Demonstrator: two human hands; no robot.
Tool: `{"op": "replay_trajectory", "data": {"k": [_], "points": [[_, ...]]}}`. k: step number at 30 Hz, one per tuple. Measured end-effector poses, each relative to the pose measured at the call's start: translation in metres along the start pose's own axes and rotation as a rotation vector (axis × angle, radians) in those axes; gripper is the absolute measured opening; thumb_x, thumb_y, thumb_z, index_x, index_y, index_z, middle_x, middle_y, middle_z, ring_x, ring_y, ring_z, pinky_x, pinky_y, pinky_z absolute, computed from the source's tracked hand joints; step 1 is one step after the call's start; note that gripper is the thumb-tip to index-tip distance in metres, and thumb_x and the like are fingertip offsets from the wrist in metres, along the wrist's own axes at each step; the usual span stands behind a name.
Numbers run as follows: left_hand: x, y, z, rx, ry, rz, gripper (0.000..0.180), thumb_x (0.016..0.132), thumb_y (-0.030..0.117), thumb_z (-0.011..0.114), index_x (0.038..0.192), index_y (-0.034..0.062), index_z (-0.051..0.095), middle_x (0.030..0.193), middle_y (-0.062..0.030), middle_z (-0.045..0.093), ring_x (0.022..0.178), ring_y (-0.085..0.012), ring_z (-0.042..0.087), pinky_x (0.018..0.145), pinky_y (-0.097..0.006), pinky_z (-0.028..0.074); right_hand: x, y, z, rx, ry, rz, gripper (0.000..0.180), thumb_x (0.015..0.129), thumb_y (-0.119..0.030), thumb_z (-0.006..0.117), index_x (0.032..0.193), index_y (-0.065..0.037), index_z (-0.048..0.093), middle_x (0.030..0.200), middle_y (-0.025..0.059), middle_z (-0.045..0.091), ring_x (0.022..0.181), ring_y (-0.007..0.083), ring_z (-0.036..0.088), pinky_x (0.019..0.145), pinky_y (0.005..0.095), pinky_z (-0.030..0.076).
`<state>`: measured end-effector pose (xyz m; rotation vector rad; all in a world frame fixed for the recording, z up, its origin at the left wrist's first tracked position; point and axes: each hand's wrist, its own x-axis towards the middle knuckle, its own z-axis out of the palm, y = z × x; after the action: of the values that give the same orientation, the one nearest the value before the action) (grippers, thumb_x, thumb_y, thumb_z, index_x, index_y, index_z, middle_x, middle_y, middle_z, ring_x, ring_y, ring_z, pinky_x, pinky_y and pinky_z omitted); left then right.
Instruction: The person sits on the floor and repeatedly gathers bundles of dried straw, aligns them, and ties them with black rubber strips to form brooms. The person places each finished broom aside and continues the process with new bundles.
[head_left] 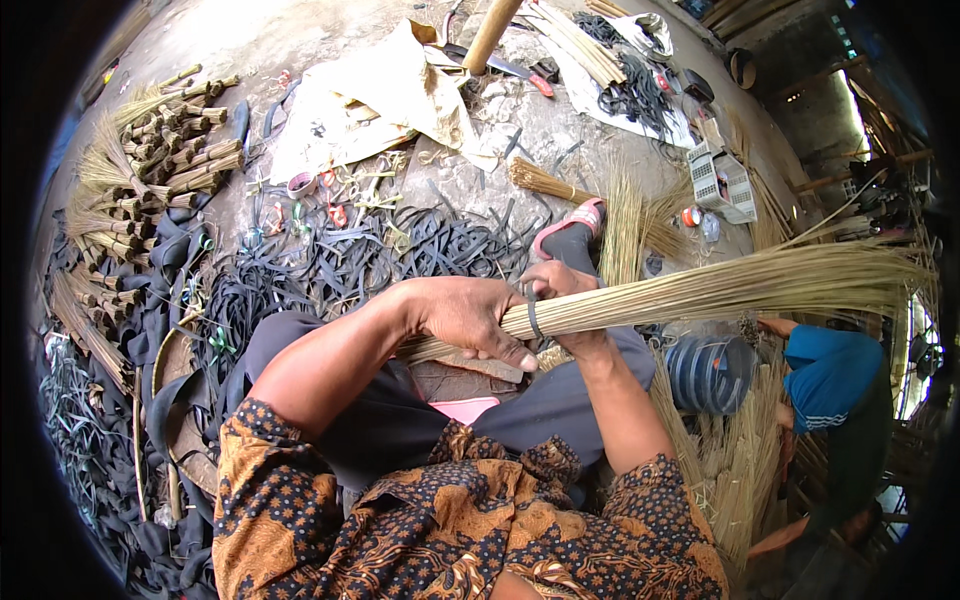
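A long bundle of thin palm-rib broom sticks lies across my lap, its fine tips fanning out to the right. My left hand is wrapped over its thick end. A dark rubber strip goes round the bundle just beside those fingers. Reaching from below and behind, my right hand closes round the bundle at the strip, its fingers curled by the strip's upper part. Its palm is partly hidden by the sticks. Under the bundle, a worn block shows between my legs.
Tied stick bundles are piled at the left. Black rubber strips litter the floor ahead. A knife lies near a wooden post. At right are a plastic crate, a dark ribbed container and another person in blue shorts.
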<state>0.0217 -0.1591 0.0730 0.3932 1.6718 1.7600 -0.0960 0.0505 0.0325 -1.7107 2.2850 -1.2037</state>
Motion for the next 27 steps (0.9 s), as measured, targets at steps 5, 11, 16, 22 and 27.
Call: {"op": "replay_trajectory", "data": {"k": [5,11,16,22,27], "points": [[0.008,-0.002,-0.008,-0.084,0.199,0.019,0.036,0.091,0.036,0.082,0.104,0.0053,0.069,0.078,-0.0037,0.067,0.066,-0.0124,0.060,0.059,-0.031,0.050,0.027,-0.026,-0.012,-0.076,0.034,-0.006,0.024,0.102,-0.011,0.056,0.122,-0.002,0.068,0.117,0.0156,0.071,0.112,0.0330,0.069,0.092,0.0435,0.054],[0.019,-0.025,-0.014,0.655,0.856,-0.188,0.035,0.093,0.035,0.072,0.105,0.0019,0.065,0.091,-0.0256,0.073,0.091,-0.0437,0.072,0.080,-0.054,0.057,0.052,-0.081,-0.027,-0.138,-0.175,0.756,0.025,0.101,-0.027,0.063,0.108,-0.004,0.070,0.094,0.0257,0.072,0.091,0.0423,0.071,0.079,0.0496,0.055],[0.029,-0.044,-0.012,0.767,0.942,-0.175,0.026,0.095,0.028,0.066,0.103,0.0038,0.064,0.087,-0.0240,0.073,0.082,-0.0439,0.073,0.072,-0.054,0.059,0.085,-0.072,0.007,-0.224,-0.145,0.668,0.025,0.096,-0.029,0.068,0.111,-0.010,0.074,0.094,0.0222,0.075,0.092,0.0418,0.073,0.079,0.0477,0.057],[0.029,-0.051,-0.013,0.764,0.953,-0.201,0.025,0.090,0.022,0.061,0.112,0.0098,0.066,0.087,-0.0219,0.074,0.083,-0.0443,0.072,0.073,-0.054,0.058,0.078,-0.053,0.023,-0.011,-0.070,0.617,0.025,0.098,-0.030,0.065,0.102,-0.007,0.071,0.083,0.0205,0.073,0.081,0.0400,0.073,0.072,0.0457,0.055],[0.029,-0.048,-0.019,0.791,1.038,-0.131,0.025,0.091,0.023,0.065,0.112,0.0100,0.062,0.084,-0.0217,0.073,0.080,-0.0438,0.072,0.069,-0.053,0.058,0.052,-0.067,0.033,0.263,0.047,0.613,0.044,0.108,-0.038,0.058,0.083,-0.002,0.062,0.061,0.0107,0.063,0.062,0.0171,0.069,0.057,0.0374,0.052]]}}
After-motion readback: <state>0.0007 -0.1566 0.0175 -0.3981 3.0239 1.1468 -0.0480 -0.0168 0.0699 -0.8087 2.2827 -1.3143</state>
